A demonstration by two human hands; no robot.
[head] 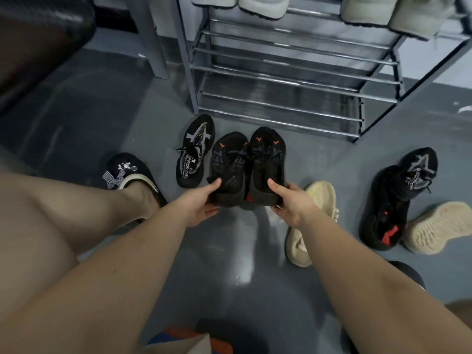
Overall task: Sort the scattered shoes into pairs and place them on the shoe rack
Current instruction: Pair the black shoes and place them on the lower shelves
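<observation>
Two black sneakers with orange marks are held side by side above the grey floor, toes toward the metal shoe rack (pixel 293 80). My left hand (pixel 199 203) grips the heel of the left black sneaker (pixel 227 162). My right hand (pixel 291 200) grips the heel of the right black sneaker (pixel 268 159). A black sneaker with grey pattern (pixel 195 152) lies just left of them. At the right lie a beige sneaker (pixel 319 198), a black and red sneaker (pixel 383 215), another black and grey sneaker (pixel 416 169) and an upturned beige sneaker (pixel 439 226).
Pale green shoes (pixel 265 5) stand on the rack's top shelf; the lower rails are bare. My foot in a black slipper with a bow (pixel 130 172) is at the left. A grey table leg (pixel 153 47) stands left of the rack.
</observation>
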